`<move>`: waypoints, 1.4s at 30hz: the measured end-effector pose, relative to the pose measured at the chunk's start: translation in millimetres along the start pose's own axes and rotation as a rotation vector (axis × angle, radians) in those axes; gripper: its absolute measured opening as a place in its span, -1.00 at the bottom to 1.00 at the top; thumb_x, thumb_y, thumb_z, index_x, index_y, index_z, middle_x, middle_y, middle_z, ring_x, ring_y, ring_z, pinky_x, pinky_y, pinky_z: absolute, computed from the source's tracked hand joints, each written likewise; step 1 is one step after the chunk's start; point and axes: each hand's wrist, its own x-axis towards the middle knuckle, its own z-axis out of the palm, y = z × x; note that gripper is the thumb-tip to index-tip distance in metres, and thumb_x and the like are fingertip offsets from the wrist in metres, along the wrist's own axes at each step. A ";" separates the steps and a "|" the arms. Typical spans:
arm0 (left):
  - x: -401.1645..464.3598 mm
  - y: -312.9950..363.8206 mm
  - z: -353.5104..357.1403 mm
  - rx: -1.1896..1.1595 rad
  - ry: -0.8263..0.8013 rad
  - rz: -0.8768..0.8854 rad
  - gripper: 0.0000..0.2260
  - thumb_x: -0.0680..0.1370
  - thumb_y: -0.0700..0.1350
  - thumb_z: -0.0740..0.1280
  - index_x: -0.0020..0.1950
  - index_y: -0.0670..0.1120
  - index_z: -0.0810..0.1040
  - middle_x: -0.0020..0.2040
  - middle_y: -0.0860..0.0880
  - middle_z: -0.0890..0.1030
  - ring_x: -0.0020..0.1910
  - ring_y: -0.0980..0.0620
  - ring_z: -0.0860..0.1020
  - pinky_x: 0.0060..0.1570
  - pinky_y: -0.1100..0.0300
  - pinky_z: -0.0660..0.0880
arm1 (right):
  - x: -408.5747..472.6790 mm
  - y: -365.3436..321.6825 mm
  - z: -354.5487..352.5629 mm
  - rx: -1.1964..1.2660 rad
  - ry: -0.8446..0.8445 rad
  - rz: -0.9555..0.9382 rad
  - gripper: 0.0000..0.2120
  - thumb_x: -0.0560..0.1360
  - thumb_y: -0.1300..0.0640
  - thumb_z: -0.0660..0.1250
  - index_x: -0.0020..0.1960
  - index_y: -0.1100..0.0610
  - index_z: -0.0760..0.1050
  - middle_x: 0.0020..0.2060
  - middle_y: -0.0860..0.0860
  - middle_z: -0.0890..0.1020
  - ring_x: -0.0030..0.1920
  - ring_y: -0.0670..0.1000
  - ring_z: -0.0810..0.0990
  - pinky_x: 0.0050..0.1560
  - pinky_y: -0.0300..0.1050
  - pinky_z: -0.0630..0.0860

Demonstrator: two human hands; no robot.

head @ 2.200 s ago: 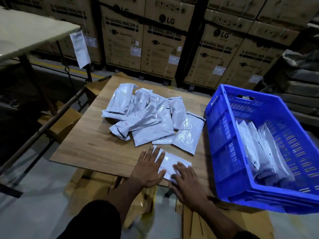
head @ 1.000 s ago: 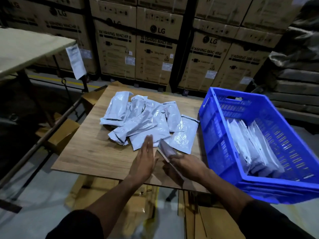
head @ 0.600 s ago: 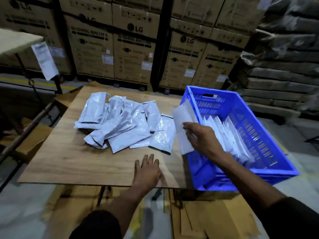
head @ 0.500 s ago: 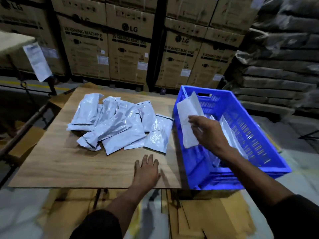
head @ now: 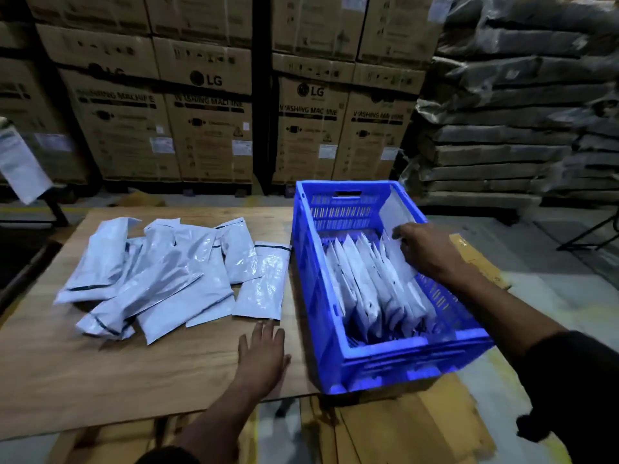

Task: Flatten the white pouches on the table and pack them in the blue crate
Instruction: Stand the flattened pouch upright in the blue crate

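crate [head: 335, 329]: bright blue, slotted walls. pouches [head: 160, 279]: glossy white, thin dark seal stripe near one end. tabletop [head: 100, 363]: brown wood grain. cartons [head: 207, 128]: tan with black print. sleeves [head: 576, 380]: black.

— What am I wearing on the arms?

— Dark sleeves, black or close to it, on both. My right sleeve [head: 569, 390] is pushed up and bunches in soft folds, leaving the forearm bare down to my right hand [head: 425, 251]. A loose fold of the fabric hangs off its lower edge.

— And the left?

— Only a small dark patch of my left sleeve [head: 167, 456] shows at the bottom edge; the forearm is bare from there to my left hand [head: 263, 354].

— Anything on the hands?

— No gloves; both bare. The light is dim and the picture soft, so I cannot make out the weave or any print on the cloth.
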 end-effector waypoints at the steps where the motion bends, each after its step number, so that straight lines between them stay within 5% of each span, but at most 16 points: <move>1: 2.3 3.0 1.9 0.004 -0.005 -0.005 -0.48 0.58 0.16 0.33 0.47 -0.05 0.40 0.60 -0.14 0.26 0.57 -0.19 0.22 0.36 -0.31 0.27 | 0.3 10.8 1.7 -0.065 -0.050 0.008 -0.74 0.40 0.34 0.32 0.03 0.14 0.64 -0.03 0.19 0.69 -0.04 0.28 0.65 -0.08 0.08 0.57; 4: 7.9 5.8 7.4 0.027 -0.003 -0.024 -0.46 0.57 0.18 0.35 0.48 -0.03 0.39 0.59 -0.13 0.27 0.57 -0.19 0.21 0.35 -0.31 0.25 | 0.0 35.4 9.9 -0.257 -0.222 0.011 -0.74 0.44 0.29 0.25 0.08 0.13 0.58 0.04 0.15 0.66 0.04 0.25 0.63 -0.05 0.07 0.57; 8: 12.3 1.1 19.5 0.038 0.003 -0.015 -0.41 0.28 0.16 0.64 0.19 -0.06 0.59 0.31 -0.18 0.58 0.28 -0.26 0.57 0.02 -0.33 0.53 | -8.3 48.9 28.7 -0.356 -0.347 0.022 -0.86 0.50 0.26 0.21 0.01 0.13 0.50 0.02 0.15 0.62 0.05 0.24 0.63 -0.15 0.05 0.53; 13: 14.3 2.0 16.3 0.044 0.037 -0.006 -0.34 0.16 0.17 0.69 0.15 -0.05 0.59 0.24 -0.16 0.60 0.19 -0.25 0.61 -0.10 -0.29 0.57 | -21.8 54.5 50.6 -0.376 -0.442 0.063 -0.84 0.54 0.19 0.21 0.08 0.12 0.50 0.06 0.13 0.61 0.10 0.21 0.62 -0.09 0.05 0.55; 18: 11.1 1.0 14.1 0.026 0.048 0.019 -0.34 0.24 0.16 0.65 0.20 -0.02 0.46 0.29 -0.15 0.55 0.24 -0.24 0.56 -0.05 -0.27 0.56 | -20.4 45.0 52.4 -0.326 -0.397 0.089 -0.85 0.52 0.16 0.23 0.06 0.09 0.51 0.01 0.08 0.60 0.02 0.20 0.64 -0.16 0.02 0.54; 28: -0.6 -11.2 12.0 0.098 0.037 0.073 -0.41 0.26 0.17 0.64 0.20 -0.02 0.62 0.31 -0.13 0.60 0.19 -0.20 0.63 -0.10 -0.18 0.62 | -36.4 37.9 63.2 -0.294 -0.482 0.119 -0.87 0.57 0.24 0.17 0.06 0.21 0.47 0.07 0.21 0.60 0.07 0.26 0.62 -0.02 0.10 0.56; 33: -10.1 -24.9 6.1 0.097 -0.022 0.111 -0.56 0.47 0.20 0.20 0.20 -0.03 0.57 0.27 -0.20 0.61 0.13 -0.22 0.65 -0.06 -0.08 0.64 | -27.9 15.1 56.1 -0.345 -0.331 0.119 -0.83 0.54 0.14 0.19 0.09 0.12 0.49 0.04 0.12 0.61 0.03 0.23 0.64 -0.12 0.05 0.54; 42: -29.7 -62.3 10.4 0.061 0.023 0.028 -0.51 0.54 0.20 0.13 0.25 -0.08 0.60 0.34 -0.27 0.55 0.20 -0.29 0.60 0.01 -0.14 0.62 | 24.0 -133.1 48.7 -0.011 0.142 -0.168 -0.95 0.44 0.16 0.31 -0.16 0.14 0.51 -0.27 0.13 0.61 -0.28 0.26 0.61 -0.41 0.02 0.46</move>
